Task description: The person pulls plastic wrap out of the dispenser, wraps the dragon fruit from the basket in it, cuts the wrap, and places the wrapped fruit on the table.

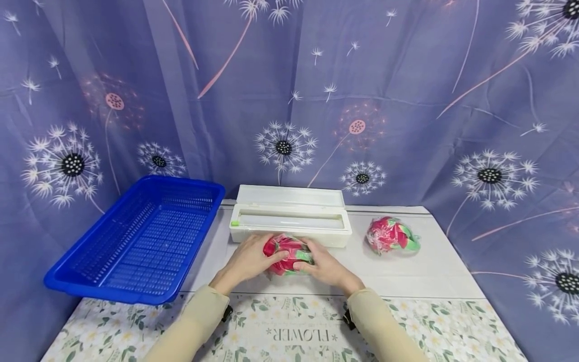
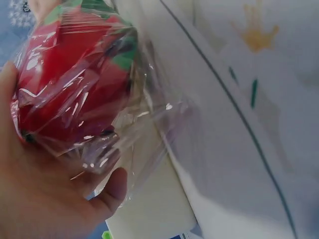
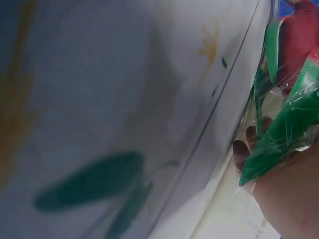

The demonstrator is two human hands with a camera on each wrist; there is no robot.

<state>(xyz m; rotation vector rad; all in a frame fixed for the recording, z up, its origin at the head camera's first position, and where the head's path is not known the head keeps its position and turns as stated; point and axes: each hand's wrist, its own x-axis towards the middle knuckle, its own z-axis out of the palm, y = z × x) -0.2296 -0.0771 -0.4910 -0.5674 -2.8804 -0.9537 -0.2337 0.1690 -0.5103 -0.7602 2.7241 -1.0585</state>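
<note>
Both hands hold a dragon fruit (image 1: 291, 250), red with green scales, in front of the white cling film box. My left hand (image 1: 250, 257) grips its left side, thumb over the top. From the right, my right hand (image 1: 326, 266) curls its fingers and thumb round the greener end. Clear cling film wraps the dragon fruit (image 2: 75, 79); in the left wrist view a loose flap of film (image 2: 159, 107) stands off from it. Green scale tips (image 3: 286, 134) press under film against the right palm. The cling film box (image 1: 330, 238) has its lid up, showing the roll (image 1: 289, 221).
A second wrapped dragon fruit (image 1: 390, 235) lies at the right on the white table covering. To the left stands a large blue plastic basket (image 1: 217, 201), reaching the flowered cloth (image 1: 135, 322). A blue dandelion-print curtain (image 1: 316, 100) closes off the back and sides.
</note>
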